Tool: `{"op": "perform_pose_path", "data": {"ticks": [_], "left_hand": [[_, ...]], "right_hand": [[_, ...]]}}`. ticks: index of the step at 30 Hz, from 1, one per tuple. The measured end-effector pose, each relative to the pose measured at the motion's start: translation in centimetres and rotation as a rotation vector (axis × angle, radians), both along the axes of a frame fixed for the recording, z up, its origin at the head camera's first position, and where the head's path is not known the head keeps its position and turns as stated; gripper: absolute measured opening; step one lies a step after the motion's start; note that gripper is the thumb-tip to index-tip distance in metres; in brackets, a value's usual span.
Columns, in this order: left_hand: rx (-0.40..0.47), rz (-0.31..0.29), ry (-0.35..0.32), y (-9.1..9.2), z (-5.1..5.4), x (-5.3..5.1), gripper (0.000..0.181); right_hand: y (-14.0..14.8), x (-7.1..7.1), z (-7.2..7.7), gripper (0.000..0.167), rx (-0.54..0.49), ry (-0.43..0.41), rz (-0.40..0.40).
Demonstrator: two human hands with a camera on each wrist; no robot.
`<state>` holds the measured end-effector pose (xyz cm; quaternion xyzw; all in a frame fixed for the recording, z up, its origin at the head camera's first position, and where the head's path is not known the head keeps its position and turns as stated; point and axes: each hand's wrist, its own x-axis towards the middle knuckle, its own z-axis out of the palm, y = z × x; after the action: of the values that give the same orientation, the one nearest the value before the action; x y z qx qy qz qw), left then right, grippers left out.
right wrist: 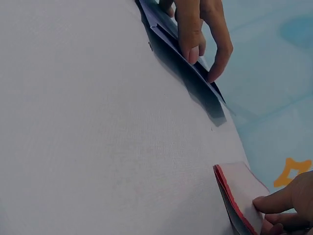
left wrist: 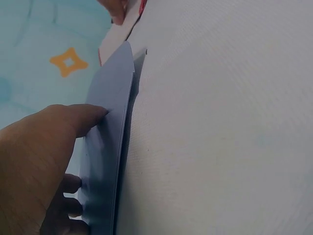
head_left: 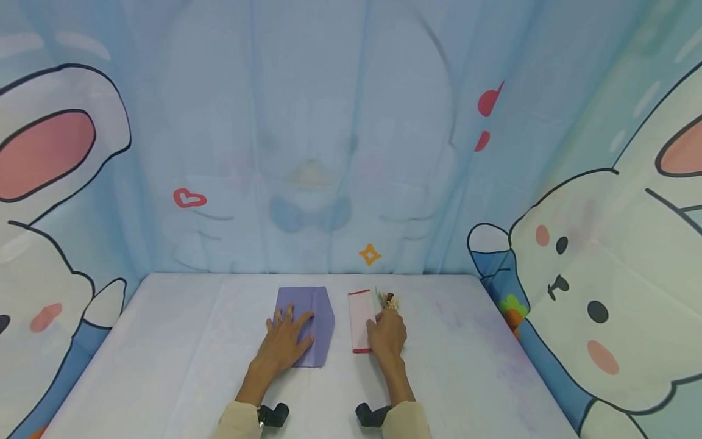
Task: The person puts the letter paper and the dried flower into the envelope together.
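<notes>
A flat lavender paper envelope (head_left: 320, 308) lies left of centre on the white-covered table (head_left: 477, 360), the left hand (head_left: 282, 344) resting on it, fingers spread. To the right, the right hand (head_left: 388, 334), fingers curled, touches a pale pink, red-edged rectangular card (head_left: 360, 322); a dried-flower bunch (head_left: 391, 301) protrudes beyond. Which it grips cannot be told.

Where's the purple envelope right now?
In the head view, the purple envelope lies on the white table, under the spread left hand and just left of the pale red-edged card.
</notes>
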<state>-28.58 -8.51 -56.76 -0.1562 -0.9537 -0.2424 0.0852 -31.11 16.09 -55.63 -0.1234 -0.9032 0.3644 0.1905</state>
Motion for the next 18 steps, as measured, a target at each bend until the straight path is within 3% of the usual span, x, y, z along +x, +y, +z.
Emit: {"op": "perform_pose_path", "data": {"ticks": [7, 18], "left_hand": [[-0.01, 0.004, 0.0, -0.01, 0.11, 0.06, 0.053], [0.014, -0.001, -0.012, 0.17, 0.17, -0.26, 0.054]], "right_hand": [[-0.01, -0.28, 0.53, 0.012, -0.068, 0.002, -0.057], [0.35, -0.27, 0.83, 0.01, -0.315, -0.008, -0.086]]}}
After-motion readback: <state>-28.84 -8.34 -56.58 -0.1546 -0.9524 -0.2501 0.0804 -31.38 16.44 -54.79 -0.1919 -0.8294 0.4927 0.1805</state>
